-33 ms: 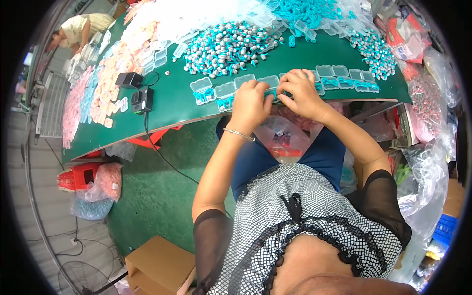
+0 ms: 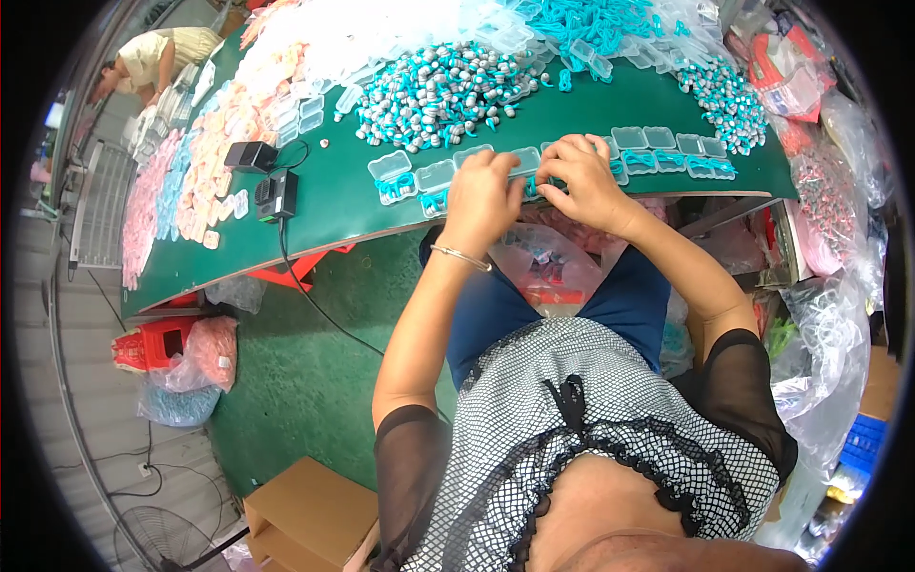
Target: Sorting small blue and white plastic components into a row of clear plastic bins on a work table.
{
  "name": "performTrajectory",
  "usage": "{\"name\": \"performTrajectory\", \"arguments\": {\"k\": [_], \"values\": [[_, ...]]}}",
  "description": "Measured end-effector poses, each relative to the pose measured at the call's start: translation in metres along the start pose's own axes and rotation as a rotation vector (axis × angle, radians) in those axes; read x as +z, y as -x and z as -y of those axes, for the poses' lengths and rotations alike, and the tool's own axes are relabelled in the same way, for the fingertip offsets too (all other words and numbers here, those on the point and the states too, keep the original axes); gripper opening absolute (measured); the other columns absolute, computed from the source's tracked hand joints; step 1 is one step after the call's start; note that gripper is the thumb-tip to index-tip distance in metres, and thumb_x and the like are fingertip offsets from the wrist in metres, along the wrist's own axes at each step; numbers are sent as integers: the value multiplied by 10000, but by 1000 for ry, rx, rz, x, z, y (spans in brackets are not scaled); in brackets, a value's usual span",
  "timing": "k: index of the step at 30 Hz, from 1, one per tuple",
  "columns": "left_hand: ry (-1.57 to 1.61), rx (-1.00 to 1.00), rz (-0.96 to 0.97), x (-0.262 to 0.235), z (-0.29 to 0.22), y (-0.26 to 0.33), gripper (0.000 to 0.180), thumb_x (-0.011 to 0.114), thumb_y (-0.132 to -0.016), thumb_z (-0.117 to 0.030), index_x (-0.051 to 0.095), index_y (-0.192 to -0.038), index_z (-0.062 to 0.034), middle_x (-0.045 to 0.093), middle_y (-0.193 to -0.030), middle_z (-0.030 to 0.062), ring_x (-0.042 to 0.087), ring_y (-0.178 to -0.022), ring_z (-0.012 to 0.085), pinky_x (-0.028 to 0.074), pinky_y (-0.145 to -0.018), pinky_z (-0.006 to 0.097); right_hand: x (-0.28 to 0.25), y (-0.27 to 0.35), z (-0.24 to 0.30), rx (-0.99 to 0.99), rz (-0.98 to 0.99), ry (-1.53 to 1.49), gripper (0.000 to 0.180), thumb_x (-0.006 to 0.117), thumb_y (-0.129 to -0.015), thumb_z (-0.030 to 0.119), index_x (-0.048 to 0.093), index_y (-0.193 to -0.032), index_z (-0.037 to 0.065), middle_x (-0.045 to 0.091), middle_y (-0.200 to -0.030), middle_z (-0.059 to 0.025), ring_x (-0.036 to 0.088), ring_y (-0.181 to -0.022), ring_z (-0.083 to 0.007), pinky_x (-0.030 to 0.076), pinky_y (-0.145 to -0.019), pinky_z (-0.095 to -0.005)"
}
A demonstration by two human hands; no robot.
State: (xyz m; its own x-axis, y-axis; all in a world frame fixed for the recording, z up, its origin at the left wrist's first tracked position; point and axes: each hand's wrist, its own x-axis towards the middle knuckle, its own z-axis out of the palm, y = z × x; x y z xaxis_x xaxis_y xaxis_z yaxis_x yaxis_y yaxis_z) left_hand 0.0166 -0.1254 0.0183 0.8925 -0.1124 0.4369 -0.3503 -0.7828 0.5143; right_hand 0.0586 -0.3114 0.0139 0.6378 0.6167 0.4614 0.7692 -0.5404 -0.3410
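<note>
A row of clear plastic boxes (image 2: 436, 175) lies along the near edge of the green table (image 2: 334, 205), its long axis running left to right across the front of the person. The boxes stand open, trays toward the person and hinged lids folded to the far side; the leftmost box sits slightly askew to its neighbour. Turquoise cords (image 2: 434, 203) lie in the trays, those toward the right end stretching mostly sideways. Over the middle of the row, the left hand (image 2: 482, 195) and right hand (image 2: 585, 179) face each other, just apart, fingers bent and partly open. Turquoise shows between their fingertips, but whether either hand grips it or only touches the box cannot be told. Beyond the row rests a heap of grey-and-turquoise pieces (image 2: 438, 91).
</note>
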Motion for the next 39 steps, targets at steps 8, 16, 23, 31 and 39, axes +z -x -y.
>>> {"name": "performTrajectory", "arguments": {"k": [8, 16, 23, 31, 39], "values": [[-274, -65, 29, 1, 44, -65, 202, 638, -747, -68, 695, -931, -128, 636, -894, 117, 637, -835, 327, 511, -719, 425, -12, -2, -5, 50, -54, -88, 107, 658, -768, 179, 643, -868, 143, 588, -936, -7, 526, -1005, -210, 262, -974, -487], [-492, -11, 191, 15, 45, -80, 225, 548, -775, -38, 689, -921, -137, 622, -932, 120, 641, -823, 334, 518, -694, 436, -25, 13, -21, 49, -26, -117, 87, 644, -780, 127, 632, -865, 113, 611, -897, -15, 553, -954, -212, 293, -946, -404], [-420, 79, 110, 6, 43, -71, 151, 613, -764, -77, 679, -896, -113, 614, -895, 108, 636, -772, 324, 516, -663, 429, -13, 10, -5, -100, -34, -68, 121, 685, -747, 135, 650, -859, 162, 586, -896, 12, 540, -990, -187, 291, -968, -503], [23, 150, 257, -33, 11, -17, 222, 737, -708, -109, 680, -917, -61, 624, -921, 117, 617, -799, 285, 510, -702, 364, -3, 11, -4, -141, -102, 20, 158, 693, -736, 147, 646, -887, 158, 580, -941, 1, 526, -1026, -203, 273, -975, -518], [-74, 151, 186, -17, 4, 4, 198, 739, -710, -137, 682, -882, -56, 618, -955, 91, 592, -892, 284, 495, -752, 388, 3, 10, 6, -106, -111, 99, 148, 703, -736, 180, 646, -865, 135, 579, -939, -2, 523, -1018, -213, 260, -977, -525]]}}
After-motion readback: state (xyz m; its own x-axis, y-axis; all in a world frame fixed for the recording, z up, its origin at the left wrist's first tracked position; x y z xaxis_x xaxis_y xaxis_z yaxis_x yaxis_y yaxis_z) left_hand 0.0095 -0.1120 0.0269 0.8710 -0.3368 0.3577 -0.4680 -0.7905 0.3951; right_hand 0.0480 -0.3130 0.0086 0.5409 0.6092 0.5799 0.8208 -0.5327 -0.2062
